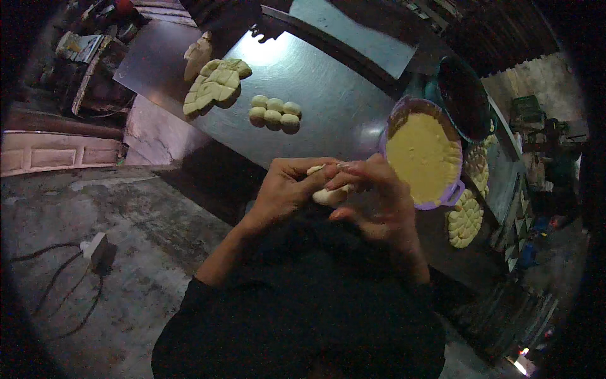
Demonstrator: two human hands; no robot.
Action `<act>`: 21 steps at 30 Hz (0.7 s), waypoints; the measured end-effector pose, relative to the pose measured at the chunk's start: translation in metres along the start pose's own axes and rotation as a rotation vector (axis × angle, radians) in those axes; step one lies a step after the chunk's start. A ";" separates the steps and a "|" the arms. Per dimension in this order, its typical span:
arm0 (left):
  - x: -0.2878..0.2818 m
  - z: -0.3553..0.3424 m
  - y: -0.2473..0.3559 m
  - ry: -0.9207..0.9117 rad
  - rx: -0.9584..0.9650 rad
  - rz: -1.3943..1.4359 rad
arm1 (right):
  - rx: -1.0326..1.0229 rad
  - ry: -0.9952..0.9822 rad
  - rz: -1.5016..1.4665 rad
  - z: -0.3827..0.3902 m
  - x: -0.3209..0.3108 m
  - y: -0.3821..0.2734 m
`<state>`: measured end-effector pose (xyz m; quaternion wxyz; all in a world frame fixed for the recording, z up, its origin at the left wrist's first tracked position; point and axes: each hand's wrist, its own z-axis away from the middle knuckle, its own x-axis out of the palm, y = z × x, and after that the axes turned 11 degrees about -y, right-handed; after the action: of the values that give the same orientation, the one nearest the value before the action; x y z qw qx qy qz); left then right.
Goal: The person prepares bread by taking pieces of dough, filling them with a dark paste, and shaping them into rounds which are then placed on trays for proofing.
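Note:
Both hands meet in front of my chest around a small piece of pale dough. My left hand is closed on its left side, the thumb laid over it. From the other side my right hand pinches the dough's upper edge with thumb and fingers; part of the dough is hidden under them. Close to my right hand stands a purple basin holding a yellow filling. Beyond my hands, two short rows of round dough balls sit on the metal tabletop.
A scored slab of dough lies at the table's far left, beside another pale lump. More scored dough rests right of the basin, near a dark green tub. A power strip with cables lies on the floor at left.

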<state>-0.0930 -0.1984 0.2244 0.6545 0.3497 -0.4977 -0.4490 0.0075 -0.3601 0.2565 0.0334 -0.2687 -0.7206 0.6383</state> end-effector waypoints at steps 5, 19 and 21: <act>-0.069 -0.018 -0.018 -0.090 -0.059 0.155 | 0.084 -0.038 0.385 -0.052 0.024 0.025; -0.174 -0.088 -0.102 0.129 0.066 -0.242 | 0.863 0.254 -0.328 -0.097 0.088 0.173; -0.185 -0.094 -0.081 0.170 -0.035 -0.157 | 0.878 0.324 0.179 -0.106 0.079 0.180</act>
<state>-0.0402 -0.0528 0.0643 0.6631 0.4130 -0.4034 -0.4764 0.0440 -0.2230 0.0835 0.2005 -0.3863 -0.3424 0.8327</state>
